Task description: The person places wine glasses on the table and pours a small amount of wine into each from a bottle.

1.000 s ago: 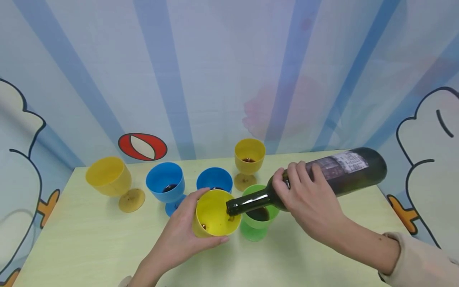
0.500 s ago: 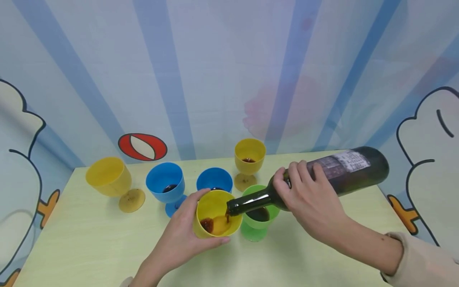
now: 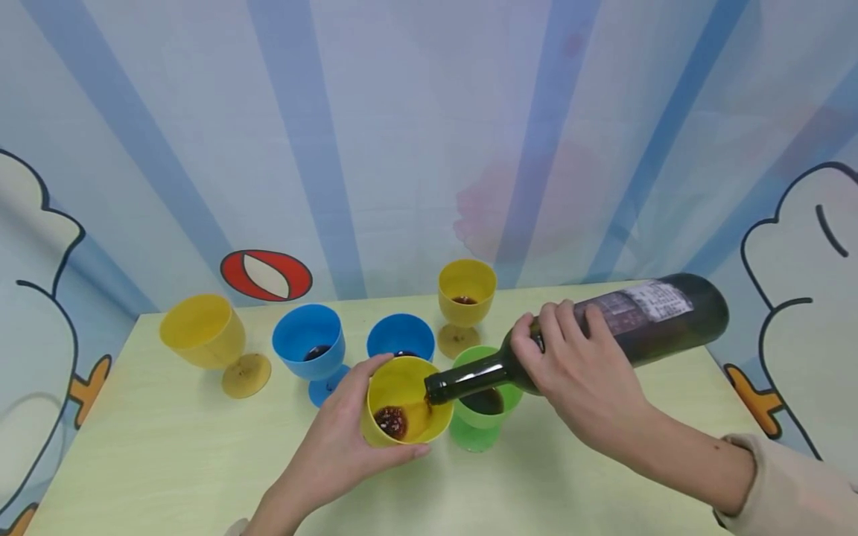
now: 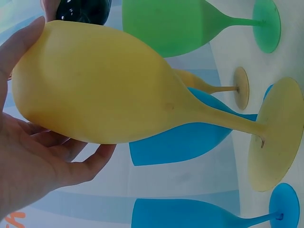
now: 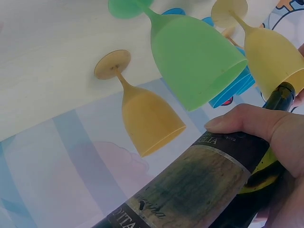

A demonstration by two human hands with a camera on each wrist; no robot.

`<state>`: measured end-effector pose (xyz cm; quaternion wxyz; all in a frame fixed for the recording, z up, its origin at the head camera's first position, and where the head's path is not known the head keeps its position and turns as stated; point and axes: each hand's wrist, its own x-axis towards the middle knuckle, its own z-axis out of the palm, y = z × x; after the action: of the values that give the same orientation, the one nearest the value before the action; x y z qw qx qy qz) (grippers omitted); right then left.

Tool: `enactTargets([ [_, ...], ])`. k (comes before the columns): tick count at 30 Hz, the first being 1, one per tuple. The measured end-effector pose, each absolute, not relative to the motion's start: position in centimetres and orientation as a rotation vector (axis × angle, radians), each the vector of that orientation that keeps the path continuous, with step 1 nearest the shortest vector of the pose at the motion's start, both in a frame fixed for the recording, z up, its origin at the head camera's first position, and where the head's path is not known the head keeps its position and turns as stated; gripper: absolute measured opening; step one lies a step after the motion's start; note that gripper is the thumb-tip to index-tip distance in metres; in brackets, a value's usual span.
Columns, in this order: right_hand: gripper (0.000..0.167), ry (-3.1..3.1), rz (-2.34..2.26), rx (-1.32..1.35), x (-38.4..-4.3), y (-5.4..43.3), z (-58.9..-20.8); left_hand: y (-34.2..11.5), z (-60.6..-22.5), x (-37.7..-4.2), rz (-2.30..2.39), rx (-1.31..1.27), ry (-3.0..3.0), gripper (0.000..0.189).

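My left hand (image 3: 342, 439) holds a yellow goblet (image 3: 429, 428) around its bowl, thumb on the near side. In the left wrist view this yellow goblet (image 4: 99, 85) shows its stem and round foot. Dark red, bubbly liquid lies at the bottom left of the bowl. My right hand (image 3: 579, 372) grips a dark wine bottle (image 3: 670, 327) by its shoulder, tilted with the neck down to the left. The mouth is over the goblet's right rim, and a thin dark stream runs from it. In the right wrist view, the bottle (image 5: 194, 175) shows its label.
A green goblet (image 3: 476, 435) with dark liquid stands under the bottle neck. Behind are two blue goblets (image 3: 304, 331), (image 3: 402, 335) and a yellow goblet (image 3: 465, 290), each with some liquid. Another yellow goblet (image 3: 201, 331) stands far left on the pale table (image 3: 167, 461), before a printed backdrop.
Dark liquid has begun flowing from the bottle and has pooled in the held yellow goblet, which held only a few drops. Bottle and hands have barely moved.
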<state>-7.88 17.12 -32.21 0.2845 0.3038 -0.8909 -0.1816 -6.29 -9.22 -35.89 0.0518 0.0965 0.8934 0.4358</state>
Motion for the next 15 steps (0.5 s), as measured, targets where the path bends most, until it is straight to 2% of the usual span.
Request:
enactTargets([
  [15,0.059,-2.384,-0.503,0.822,-7.85,17.16,-32.16,-9.27,-35.78,-6.16,1.309,0.295,2.721,0.090],
])
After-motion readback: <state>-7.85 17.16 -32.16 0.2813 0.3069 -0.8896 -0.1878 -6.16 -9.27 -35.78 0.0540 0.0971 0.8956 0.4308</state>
